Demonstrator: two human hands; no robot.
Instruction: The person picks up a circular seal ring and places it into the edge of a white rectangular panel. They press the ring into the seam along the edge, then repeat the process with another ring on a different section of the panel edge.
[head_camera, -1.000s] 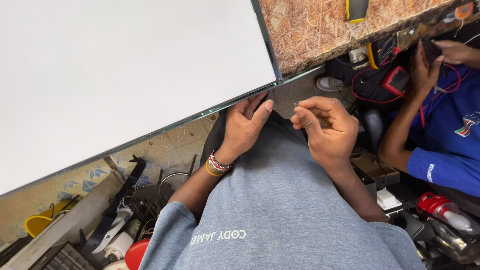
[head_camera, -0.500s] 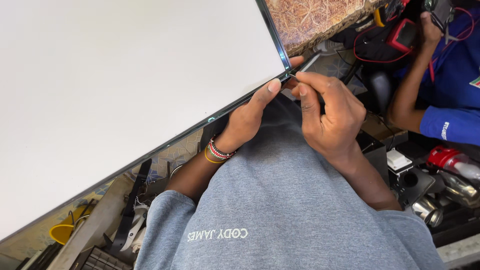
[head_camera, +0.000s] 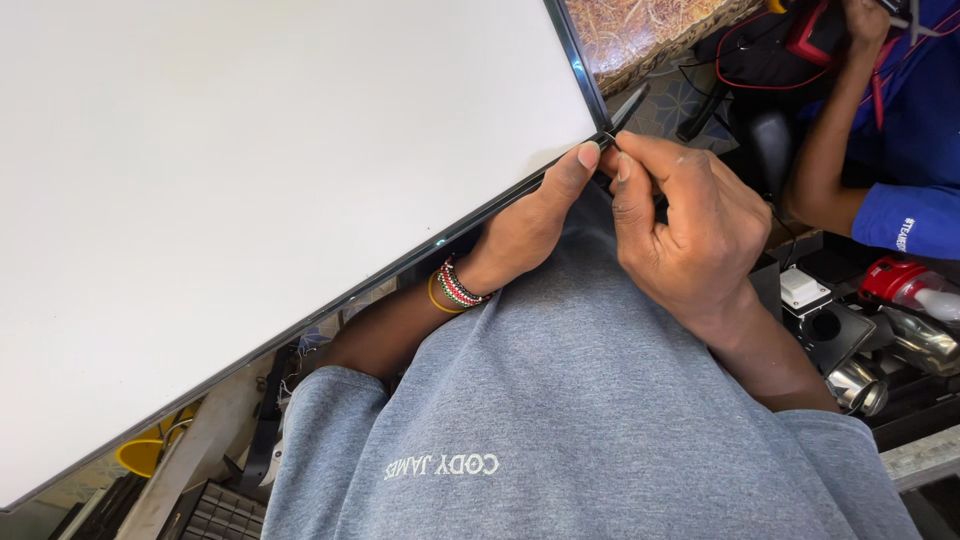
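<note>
one white panel (head_camera: 270, 190) lies tilted across the lap. left hand (head_camera: 530, 225) grips its dark lower edge near one corner; right hand (head_camera: 690, 225) pinches one thin dark tool (head_camera: 628, 107) touching that corner.

A co-worker's arm (head_camera: 835, 130) in a blue sleeve (head_camera: 915, 215) reaches in at the upper right, beside a black and red bag (head_camera: 770, 50). Below it sit a white socket (head_camera: 803, 290), a red tool (head_camera: 895, 280) and shiny metal cups (head_camera: 860, 385). At the lower left, a yellow bowl (head_camera: 140, 457) lies beside a pale wooden plank (head_camera: 195, 455).
</note>
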